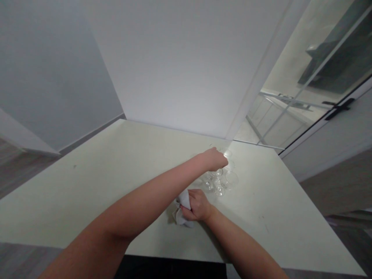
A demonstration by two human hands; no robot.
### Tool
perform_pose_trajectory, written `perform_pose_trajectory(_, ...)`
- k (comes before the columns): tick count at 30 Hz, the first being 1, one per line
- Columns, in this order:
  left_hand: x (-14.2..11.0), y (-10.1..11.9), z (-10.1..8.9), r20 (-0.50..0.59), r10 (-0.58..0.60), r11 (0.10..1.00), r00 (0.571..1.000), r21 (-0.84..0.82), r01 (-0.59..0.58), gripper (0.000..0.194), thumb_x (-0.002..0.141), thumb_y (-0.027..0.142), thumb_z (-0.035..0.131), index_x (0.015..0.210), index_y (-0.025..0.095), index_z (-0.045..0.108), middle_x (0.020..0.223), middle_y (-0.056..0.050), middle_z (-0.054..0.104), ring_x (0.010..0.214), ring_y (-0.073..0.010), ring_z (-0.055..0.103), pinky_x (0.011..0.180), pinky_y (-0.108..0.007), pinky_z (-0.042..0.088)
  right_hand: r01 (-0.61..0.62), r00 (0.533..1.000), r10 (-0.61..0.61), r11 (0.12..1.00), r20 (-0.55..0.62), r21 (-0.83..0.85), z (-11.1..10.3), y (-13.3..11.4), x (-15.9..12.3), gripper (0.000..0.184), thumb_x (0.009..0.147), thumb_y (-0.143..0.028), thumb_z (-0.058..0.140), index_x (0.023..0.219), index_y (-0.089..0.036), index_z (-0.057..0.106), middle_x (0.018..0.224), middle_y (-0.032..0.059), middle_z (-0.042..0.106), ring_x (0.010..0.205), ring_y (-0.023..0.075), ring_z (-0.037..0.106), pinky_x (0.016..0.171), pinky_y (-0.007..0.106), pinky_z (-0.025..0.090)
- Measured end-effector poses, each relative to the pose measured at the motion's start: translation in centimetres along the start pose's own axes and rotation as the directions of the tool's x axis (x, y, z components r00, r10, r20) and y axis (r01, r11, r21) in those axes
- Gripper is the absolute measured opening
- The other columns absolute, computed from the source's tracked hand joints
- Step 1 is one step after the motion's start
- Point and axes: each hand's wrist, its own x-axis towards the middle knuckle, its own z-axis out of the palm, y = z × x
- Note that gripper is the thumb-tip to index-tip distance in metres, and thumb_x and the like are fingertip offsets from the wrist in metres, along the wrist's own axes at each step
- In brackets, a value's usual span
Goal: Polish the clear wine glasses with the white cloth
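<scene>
At the near edge of the table (87, 201) there is a black shape (171, 267), its nature unclear. A little farther in, right of the table's middle, is a crumpled light cloth (183, 219). Its long axis runs roughly near to far: the loose, folded end points back to the person, and the far end meets the outline of the left forearm (157, 192), which crosses just beyond it. The right hand (198, 205) comes in from the right and grips the cloth, fingers bent around its right side, so the bunched fabric lies to the left of the knuckles.

Beyond this hand is a close cluster of clear glasses (217, 182). Round outlines face up to the camera; whether these are rims or bases, and so which way the glasses point, cannot be told. The left hand (215, 159), farther out, is at the cluster with curled fingers; whether it grasps a glass cannot be told. Glasses show on its near side and to its right, between it and the right hand.

At the table's far edge rises a white panel (174, 77), with a glass door (314, 100) to the right.
</scene>
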Motion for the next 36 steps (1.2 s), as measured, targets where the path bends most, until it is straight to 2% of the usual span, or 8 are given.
perform_pose_trajectory(3,-1.0,-0.7,-0.4,-0.007,0.012,0.999,1.0,0.029,-0.012,0.016,0.078,0.013,0.059,0.086,0.02,0.071,0.087,-0.008,0.074,0.08,-0.0206,0.068,0.07,-0.03,0.043,0.038,0.999,-0.038,0.999,-0.012,-0.023,0.0,-0.3,0.3,0.027,0.087,-0.039,0.043,0.069,-0.02,0.052,0.062,0.0036,0.054,0.056,0.0153,0.048,0.053,0.028,0.037)
perform_pose_trajectory(6,-2.6,-1.6,-0.8,-0.012,-0.049,0.998,0.999,0.025,0.05,0.015,0.078,0.016,0.06,0.087,0.021,0.071,0.086,-0.007,0.074,0.077,-0.0192,0.067,0.064,-0.027,0.041,0.053,0.999,-0.052,0.998,0.006,-0.037,-0.3,-0.7,0.7,0.027,0.088,-0.037,0.041,0.072,-0.019,0.053,0.063,0.0038,0.056,0.055,0.0148,0.048,0.052,0.027,0.036)
perform_pose_trajectory(12,-8.7,-4.4,-2.3,-0.1,-0.238,0.968,0.966,-0.111,0.227,0.016,0.077,0.02,0.062,0.092,0.022,0.07,0.084,-0.003,0.073,0.078,-0.0165,0.065,0.066,-0.024,0.04,-0.04,0.967,0.036,0.999,0.254,0.009,-1.2,-1.4,1.1,0.026,0.092,-0.037,0.041,0.083,-0.017,0.055,0.071,0.0041,0.062,0.06,0.0141,0.053,0.057,0.027,0.035)
perform_pose_trajectory(15,-12.7,-7.0,-2.6,-0.104,-0.392,0.916,0.914,-0.134,0.378,0.019,0.079,0.021,0.058,0.094,0.021,0.07,0.081,-0.003,0.072,0.074,-0.0159,0.064,0.066,-0.024,0.04,-0.097,0.942,0.088,0.995,0.323,0.011,-1.4,-1.6,1.4,0.027,0.094,-0.038,0.041,0.085,-0.017,0.055,0.074,0.0046,0.064,0.064,0.0146,0.055,0.059,0.027,0.035)
perform_pose_trajectory(19,-17.4,-11.3,-2.0,-0.019,-0.617,0.784,0.786,-0.095,0.613,0.019,0.077,0.025,0.058,0.092,0.021,0.07,0.082,-0.003,0.073,0.074,-0.0161,0.063,0.066,-0.024,0.04,-0.114,0.937,0.108,0.993,0.333,0.0,-1.3,-1.7,1.5,0.027,0.094,-0.037,0.041,0.082,-0.017,0.054,0.073,0.0047,0.064,0.063,0.0145,0.055,0.059,0.027,0.032)
perform_pose_trajectory(22,-19.7,-13.8,-1.3,0.015,-0.701,0.712,0.713,-0.054,0.7,0.019,0.075,0.026,0.058,0.089,0.021,0.07,0.085,-0.003,0.073,0.077,-0.0175,0.064,0.068,-0.025,0.04,-0.118,0.939,0.114,0.993,0.326,-0.007,-1.1,-1.6,1.4,0.027,0.094,-0.036,0.041,0.081,-0.017,0.053,0.071,0.0045,0.063,0.061,0.014,0.053,0.059,0.028,0.031)
perform_pose_trajectory(31,-21.4,-15.9,1.0,0.109,-0.794,0.604,0.598,0.029,0.796,0.024,0.074,0.032,0.059,0.094,0.024,0.069,0.097,-0.004,0.073,0.087,-0.021,0.066,0.068,-0.025,0.041,-0.131,0.935,0.129,0.991,0.33,-0.014,-0.9,-1.4,1.4,0.028,0.095,-0.038,0.041,0.082,-0.017,0.054,0.072,0.0047,0.064,0.061,0.0138,0.052,0.059,0.028,0.03)
perform_pose_trajectory(36,-21.6,-16.4,2.0,0.121,-0.814,0.577,0.568,0.064,0.814,0.036,0.077,0.035,0.06,0.113,0.026,0.063,0.107,-0.007,0.072,0.099,-0.0261,0.065,0.08,-0.031,0.044,-0.127,0.938,0.126,0.992,0.323,-0.016,-0.9,-1.4,1.5,0.03,0.095,-0.04,0.041,0.081,-0.017,0.054,0.071,0.0045,0.063,0.061,0.0136,0.052,0.058,0.028,0.029)
